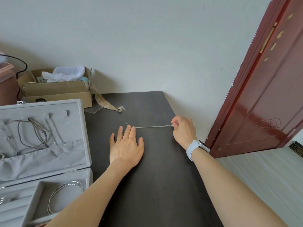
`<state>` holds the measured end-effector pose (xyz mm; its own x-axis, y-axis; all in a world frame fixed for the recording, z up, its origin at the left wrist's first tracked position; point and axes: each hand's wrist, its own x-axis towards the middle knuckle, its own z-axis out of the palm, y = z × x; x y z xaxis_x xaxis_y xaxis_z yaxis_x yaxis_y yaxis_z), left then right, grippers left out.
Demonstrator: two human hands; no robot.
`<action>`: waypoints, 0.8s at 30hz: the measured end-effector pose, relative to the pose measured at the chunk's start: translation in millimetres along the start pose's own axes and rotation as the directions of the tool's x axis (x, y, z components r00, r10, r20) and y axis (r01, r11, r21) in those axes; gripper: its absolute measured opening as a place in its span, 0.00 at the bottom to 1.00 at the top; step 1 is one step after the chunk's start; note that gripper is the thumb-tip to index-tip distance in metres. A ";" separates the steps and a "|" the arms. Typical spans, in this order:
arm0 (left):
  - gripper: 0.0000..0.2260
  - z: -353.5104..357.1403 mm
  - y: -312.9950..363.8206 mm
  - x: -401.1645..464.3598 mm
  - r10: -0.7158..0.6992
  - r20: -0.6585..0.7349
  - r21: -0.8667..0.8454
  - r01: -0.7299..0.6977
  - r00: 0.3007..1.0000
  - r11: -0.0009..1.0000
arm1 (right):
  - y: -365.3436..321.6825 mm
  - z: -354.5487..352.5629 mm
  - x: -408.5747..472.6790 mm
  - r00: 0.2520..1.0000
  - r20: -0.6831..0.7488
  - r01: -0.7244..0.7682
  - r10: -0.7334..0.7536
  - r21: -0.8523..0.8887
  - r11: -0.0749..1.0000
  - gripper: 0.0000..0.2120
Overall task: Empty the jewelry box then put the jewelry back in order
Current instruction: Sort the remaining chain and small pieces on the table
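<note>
Chain point(153, 127) is the piece in hand: a thin silver necklace drawn out straight across the dark table point(164, 177), its long axis running left to right between the two hands. One end lies under the fingertips of the left hand point(126, 145); the other is at the right hand point(183, 130), out near the table's right edge.

That left hand lies flat, fingers straight and a little spread, pressing the chain's end down on the table. It curls round nothing. A tiny dark speck sits on the table just beyond its fingertips; what it is cannot be told.

At the far end the right hand has its fingers curled in, with thumb and forefinger pinching the chain. A pale blue watch point(195, 149) is on that wrist.

Well to the left, the grey jewelry box point(82, 122) stands open at the table's left side. Cords and chains hang from hooks in its lid above a cloth pocket, and silver bangles point(65, 195) lie in a tray compartment, so the box is far from empty. The step looks like laying this chain out straight on the table as part of the emptying.

Whatever comes next turns on the chain staying taut along that left-right line: the left hand anchors the end nearer the box, and the right holds the far end. Letting either end slip could let the fine links bunch or tangle.

A cardboard box point(55, 90) sits behind the jewelry box against the wall, and a red-brown door point(262, 95) stands to the right.
</note>
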<state>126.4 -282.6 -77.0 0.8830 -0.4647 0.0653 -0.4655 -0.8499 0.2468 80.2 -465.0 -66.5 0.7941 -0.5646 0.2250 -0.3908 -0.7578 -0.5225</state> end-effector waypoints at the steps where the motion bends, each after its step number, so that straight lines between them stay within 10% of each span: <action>1: 0.24 0.3 0.1 0.2 0.004 0.008 0.010 -0.004 1.000 1.000 | 0.0 0.8 1.6 1.000 0.004 0.003 -0.003 -0.038 0.999 0.11; 10: 0.24 0.2 1.1 -0.3 0.024 0.049 0.085 -0.028 0.998 0.996 | -1.1 2.7 -18.1 0.980 0.052 0.198 -0.191 -0.290 0.936 0.21; 14: 0.24 0.1 1.1 1.5 0.021 0.080 0.101 -0.029 0.997 0.994 | -0.7 0.9 -29.7 0.958 0.282 0.154 -0.057 -0.334 0.930 0.24; 24: 0.25 -18.1 11.0 -30.5 0.062 -0.024 0.271 -0.053 0.998 0.961 | -10.8 -15.9 -90.8 0.963 0.270 0.100 -0.001 -0.354 0.930 0.26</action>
<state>95.3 -273.3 -58.8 0.8539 -0.5100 0.1038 -0.5100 -0.8597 -0.0281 4.9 -410.8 -68.2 0.8906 -0.4548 -0.0056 -0.4488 -0.8768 -0.1726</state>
